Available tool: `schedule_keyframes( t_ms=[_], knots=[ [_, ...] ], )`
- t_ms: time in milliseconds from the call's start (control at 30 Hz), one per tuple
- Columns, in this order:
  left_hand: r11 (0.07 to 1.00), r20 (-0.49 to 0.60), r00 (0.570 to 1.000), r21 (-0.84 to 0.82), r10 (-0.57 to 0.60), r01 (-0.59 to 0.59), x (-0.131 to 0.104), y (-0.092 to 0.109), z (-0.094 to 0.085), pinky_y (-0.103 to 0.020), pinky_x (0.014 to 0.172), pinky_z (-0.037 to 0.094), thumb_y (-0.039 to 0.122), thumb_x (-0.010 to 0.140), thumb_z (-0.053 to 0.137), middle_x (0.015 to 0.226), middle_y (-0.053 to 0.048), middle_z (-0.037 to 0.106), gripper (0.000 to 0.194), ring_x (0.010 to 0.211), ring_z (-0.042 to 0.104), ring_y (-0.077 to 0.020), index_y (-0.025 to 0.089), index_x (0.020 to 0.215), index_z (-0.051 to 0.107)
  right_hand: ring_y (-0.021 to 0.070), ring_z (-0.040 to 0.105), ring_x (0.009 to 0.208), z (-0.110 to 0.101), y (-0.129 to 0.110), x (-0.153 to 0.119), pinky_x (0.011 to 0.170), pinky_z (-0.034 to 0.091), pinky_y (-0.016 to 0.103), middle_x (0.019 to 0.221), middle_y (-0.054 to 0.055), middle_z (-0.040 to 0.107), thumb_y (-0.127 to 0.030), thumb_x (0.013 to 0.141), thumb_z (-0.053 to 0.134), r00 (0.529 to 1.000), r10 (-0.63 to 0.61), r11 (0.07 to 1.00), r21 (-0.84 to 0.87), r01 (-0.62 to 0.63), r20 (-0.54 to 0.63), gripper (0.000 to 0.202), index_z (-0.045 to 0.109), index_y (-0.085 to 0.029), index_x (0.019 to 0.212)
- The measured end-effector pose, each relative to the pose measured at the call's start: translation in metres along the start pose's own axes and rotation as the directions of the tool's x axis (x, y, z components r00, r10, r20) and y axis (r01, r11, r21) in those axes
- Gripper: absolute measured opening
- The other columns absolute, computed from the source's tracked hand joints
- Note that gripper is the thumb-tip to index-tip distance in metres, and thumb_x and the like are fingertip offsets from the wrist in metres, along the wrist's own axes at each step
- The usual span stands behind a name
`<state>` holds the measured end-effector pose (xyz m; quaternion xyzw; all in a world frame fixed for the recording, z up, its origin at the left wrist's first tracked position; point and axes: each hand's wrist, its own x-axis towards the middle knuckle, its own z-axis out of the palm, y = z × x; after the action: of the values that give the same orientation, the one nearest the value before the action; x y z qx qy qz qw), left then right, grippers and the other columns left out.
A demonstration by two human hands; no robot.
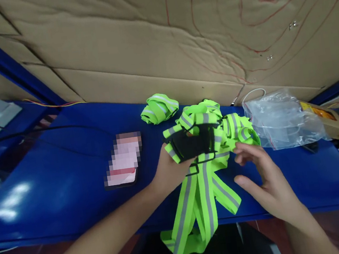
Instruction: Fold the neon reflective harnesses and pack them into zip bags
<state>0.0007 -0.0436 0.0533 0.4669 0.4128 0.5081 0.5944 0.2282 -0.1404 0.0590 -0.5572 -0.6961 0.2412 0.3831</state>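
Observation:
My left hand is closed around a fluorescent yellow-green reflective safety strap with a grey stripe. A black panel and black buckles on the strap show at the hand. Long loops hang down over the table's front edge. My right hand, to the right, has its fingers apart and curved and holds nothing. Its fingertips are close to a bunched pile of similar straps behind. A separate rolled strap bundle lies at the back, left of the pile.
A phone with a blurred screen lies on the blue table at left. Clear plastic bags and a cardboard box are at right. A cardboard wall stands behind, and a black cable crosses the left side.

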Motion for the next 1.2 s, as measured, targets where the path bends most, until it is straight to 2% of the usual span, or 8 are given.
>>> schedule_keyframes(
  t_ms=[100,300,467,600,733,867,1000,1200],
  knots=[
    [0.998,0.146,0.988,0.048,0.041,-0.049,-0.003,-0.004,0.001,-0.037,0.089,0.060,0.027,0.066,0.087,0.097,-0.006,0.080,0.031,0.095,0.073,-0.0259,0.018,0.094,0.077,0.0263,0.057,0.129,0.006,-0.012,0.039,0.106,0.052,0.043,0.150,0.010,0.051,-0.040,0.092,0.076,0.992,-0.109,0.978,0.172,0.117,-0.058,0.081,0.031,-0.037,0.159],
    [0.996,0.246,0.969,0.083,0.013,-0.034,0.001,-0.004,-0.001,-0.035,0.082,0.058,0.026,0.071,0.084,0.094,-0.006,0.080,0.029,0.090,0.073,-0.0259,0.016,0.098,0.079,0.0285,0.049,0.146,-0.008,-0.022,0.089,0.120,0.043,0.044,0.155,0.004,0.054,-0.039,0.087,0.081,0.920,-0.156,0.976,0.199,0.087,0.359,0.071,0.050,-0.037,0.151],
    [0.990,0.271,0.959,0.131,-0.082,0.047,0.001,-0.009,0.000,-0.030,0.071,0.056,0.025,0.072,0.084,0.083,-0.004,0.079,0.021,0.078,0.071,-0.0230,0.014,0.089,0.078,0.0266,0.062,0.132,-0.004,-0.009,0.088,0.112,0.050,0.044,0.141,0.004,0.065,-0.040,0.086,0.082,0.945,-0.062,0.988,0.151,0.014,0.321,0.058,0.060,-0.034,0.139],
    [0.996,0.323,0.942,0.018,-0.090,0.089,-0.005,-0.011,0.006,-0.037,0.090,0.058,0.028,0.074,0.085,0.103,-0.005,0.081,0.033,0.102,0.074,-0.0279,0.018,0.105,0.080,0.0240,0.071,0.108,0.001,-0.009,0.079,0.095,0.059,0.039,0.117,0.005,0.074,-0.036,0.087,0.082,0.976,-0.079,0.978,0.207,0.036,0.202,0.037,0.070,-0.028,0.121],
    [0.952,0.404,0.888,-0.113,-0.218,0.285,-0.010,-0.007,0.008,-0.039,0.097,0.058,0.030,0.073,0.089,0.118,-0.004,0.079,0.047,0.116,0.072,-0.0300,0.025,0.118,0.078,0.0230,0.071,0.108,-0.001,-0.023,0.076,0.098,0.058,0.039,0.115,0.003,0.075,-0.031,0.089,0.079,0.985,-0.135,0.973,0.203,0.111,0.110,0.033,0.071,-0.030,0.121],
    [0.846,0.501,0.802,-0.224,-0.325,0.483,-0.011,-0.004,0.005,-0.039,0.097,0.057,0.026,0.063,0.094,0.132,-0.008,0.074,0.072,0.126,0.067,-0.0341,0.025,0.131,0.072,0.0229,0.072,0.102,-0.002,-0.029,0.077,0.086,0.061,0.035,0.118,0.002,0.074,-0.033,0.088,0.081,0.998,-0.025,0.972,0.236,0.011,0.056,0.038,0.071,-0.033,0.125],
    [0.760,0.607,0.712,-0.257,-0.354,0.597,-0.012,-0.006,0.002,-0.041,0.097,0.058,0.025,0.060,0.095,0.128,-0.012,0.076,0.068,0.122,0.070,-0.0367,0.023,0.125,0.075,0.0192,0.071,0.074,0.005,-0.026,0.074,0.058,0.058,0.031,0.108,0.002,0.075,-0.038,0.086,0.082,0.992,0.126,0.940,0.319,-0.123,0.011,0.045,0.069,-0.034,0.129],
    [0.740,0.919,0.335,-0.076,-0.208,0.668,-0.020,-0.001,0.008,-0.047,0.121,0.041,0.032,0.070,0.086,0.145,-0.009,0.065,0.061,0.146,0.050,-0.0364,0.023,0.130,0.074,0.0096,0.055,0.047,0.014,-0.027,0.063,0.032,0.037,0.023,0.105,0.004,0.074,-0.039,0.089,0.079,0.963,0.210,0.916,0.378,-0.133,-0.170,0.052,0.060,-0.035,0.137]
  ],
)
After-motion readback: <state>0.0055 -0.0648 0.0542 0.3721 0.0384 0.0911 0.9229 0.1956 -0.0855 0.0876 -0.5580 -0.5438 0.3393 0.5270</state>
